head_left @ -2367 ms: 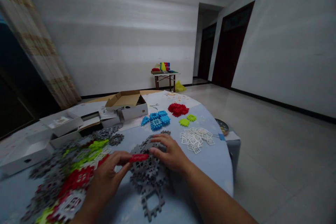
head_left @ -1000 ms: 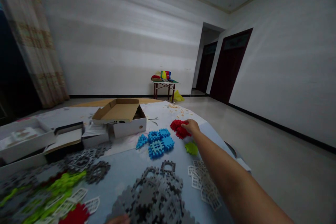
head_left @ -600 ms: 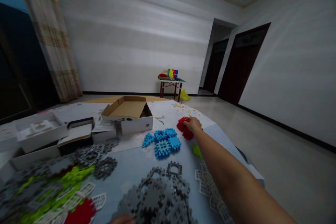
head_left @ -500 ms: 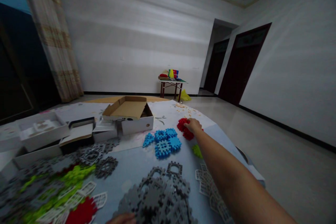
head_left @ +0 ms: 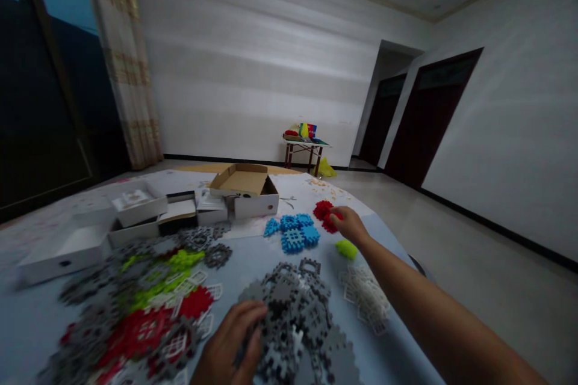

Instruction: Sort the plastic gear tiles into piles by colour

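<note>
- My right hand was stretched out to the far side of the table, fingers pinched together on one red piece at the near edge of the red pile.
- The rest of that pile lay just beyond my fingertips, touching the held piece or nearly so; blur kept me from telling which.
- My left hand lay close to my body, palm down, fingers loosely spread and resting on the near left edge of the grey pile. It pressed on the pieces without clasping any that I could see.
- Just left of my right hand sat the blue pieces, a small flat cluster.
- Just nearer than my right wrist lay the lime pieces, partly beside my forearm.
- Under my right forearm, toward the table's edge, lay the white pieces.
- Left of my left hand spread a mixed heap of red, lime, grey and white pieces, blurred.
- Beyond the blue cluster stood an open cardboard box; further left of it were white boxes, lids off.
- Well past the table, by the far wall, stood a small side table with coloured things on top.
</note>
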`<action>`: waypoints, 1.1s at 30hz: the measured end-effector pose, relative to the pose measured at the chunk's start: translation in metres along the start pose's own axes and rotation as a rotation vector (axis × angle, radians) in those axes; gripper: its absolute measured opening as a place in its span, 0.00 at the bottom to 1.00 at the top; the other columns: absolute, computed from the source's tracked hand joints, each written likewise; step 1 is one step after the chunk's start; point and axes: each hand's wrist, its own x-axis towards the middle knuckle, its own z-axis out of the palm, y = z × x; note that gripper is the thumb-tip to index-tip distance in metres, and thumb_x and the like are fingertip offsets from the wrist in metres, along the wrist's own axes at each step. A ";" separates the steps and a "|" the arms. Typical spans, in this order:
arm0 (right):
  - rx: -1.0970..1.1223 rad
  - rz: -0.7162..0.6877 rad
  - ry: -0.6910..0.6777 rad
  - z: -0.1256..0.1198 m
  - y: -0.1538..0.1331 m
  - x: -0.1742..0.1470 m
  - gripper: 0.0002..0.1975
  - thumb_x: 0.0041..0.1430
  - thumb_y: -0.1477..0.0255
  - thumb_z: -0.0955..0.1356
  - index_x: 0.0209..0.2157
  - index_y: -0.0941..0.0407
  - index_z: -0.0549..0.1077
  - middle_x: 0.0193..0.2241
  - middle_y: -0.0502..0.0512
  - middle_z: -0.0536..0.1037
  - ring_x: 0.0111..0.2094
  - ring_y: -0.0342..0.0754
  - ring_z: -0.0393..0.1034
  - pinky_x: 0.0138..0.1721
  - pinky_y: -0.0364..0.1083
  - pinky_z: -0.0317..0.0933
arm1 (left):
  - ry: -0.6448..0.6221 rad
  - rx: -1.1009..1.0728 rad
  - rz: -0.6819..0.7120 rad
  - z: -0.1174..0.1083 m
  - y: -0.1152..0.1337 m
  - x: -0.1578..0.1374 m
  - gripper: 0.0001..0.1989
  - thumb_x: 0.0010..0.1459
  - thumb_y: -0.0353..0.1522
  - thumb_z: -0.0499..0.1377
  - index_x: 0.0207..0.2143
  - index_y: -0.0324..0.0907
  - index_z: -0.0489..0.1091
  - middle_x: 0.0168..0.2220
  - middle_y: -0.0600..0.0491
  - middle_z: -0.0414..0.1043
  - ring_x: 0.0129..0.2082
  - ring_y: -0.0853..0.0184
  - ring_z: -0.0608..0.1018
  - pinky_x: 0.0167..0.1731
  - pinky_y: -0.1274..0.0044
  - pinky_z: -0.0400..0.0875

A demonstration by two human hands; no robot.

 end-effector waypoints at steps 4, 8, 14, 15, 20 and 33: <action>0.116 -0.256 -0.086 0.010 -0.039 -0.046 0.13 0.55 0.70 0.64 0.40 0.56 0.74 0.43 0.57 0.75 0.47 0.50 0.66 0.50 0.49 0.57 | -0.076 -0.068 -0.110 -0.009 0.011 0.006 0.11 0.57 0.33 0.51 0.42 0.47 0.69 0.42 0.52 0.73 0.44 0.70 0.74 0.45 0.79 0.70; 0.179 -0.464 -0.196 0.015 -0.081 -0.092 0.12 0.55 0.71 0.65 0.40 0.55 0.74 0.42 0.57 0.75 0.46 0.51 0.66 0.49 0.51 0.57 | -0.255 -0.128 -0.302 -0.028 0.015 0.024 0.13 0.58 0.36 0.48 0.40 0.44 0.69 0.40 0.49 0.72 0.40 0.67 0.74 0.42 0.75 0.70; 0.149 -0.542 -0.317 0.015 -0.126 -0.138 0.12 0.54 0.72 0.65 0.41 0.54 0.74 0.42 0.56 0.75 0.46 0.50 0.65 0.48 0.50 0.55 | -0.499 0.043 -0.472 -0.074 -0.008 0.051 0.19 0.54 0.43 0.51 0.43 0.44 0.70 0.43 0.49 0.73 0.42 0.63 0.74 0.42 0.72 0.66; 0.150 -0.551 -0.332 0.016 -0.132 -0.143 0.12 0.55 0.73 0.65 0.42 0.54 0.74 0.42 0.56 0.75 0.46 0.50 0.65 0.48 0.49 0.54 | -0.493 0.085 -0.492 -0.081 -0.015 0.053 0.20 0.53 0.43 0.51 0.44 0.44 0.70 0.44 0.49 0.73 0.43 0.62 0.73 0.43 0.72 0.66; 0.176 -0.615 -0.404 0.024 -0.164 -0.165 0.13 0.54 0.73 0.65 0.42 0.54 0.73 0.43 0.56 0.75 0.46 0.50 0.65 0.49 0.49 0.54 | -0.422 0.223 -0.553 -0.117 -0.046 0.061 0.22 0.53 0.46 0.49 0.41 0.43 0.71 0.45 0.48 0.73 0.44 0.60 0.73 0.42 0.73 0.65; 0.097 -0.844 -0.490 0.063 -0.230 -0.196 0.22 0.53 0.68 0.66 0.51 0.51 0.65 0.53 0.56 0.66 0.52 0.54 0.58 0.49 0.53 0.55 | -0.350 0.205 -0.659 -0.156 -0.094 0.053 0.29 0.48 0.53 0.50 0.41 0.41 0.69 0.43 0.46 0.74 0.42 0.58 0.74 0.42 0.73 0.67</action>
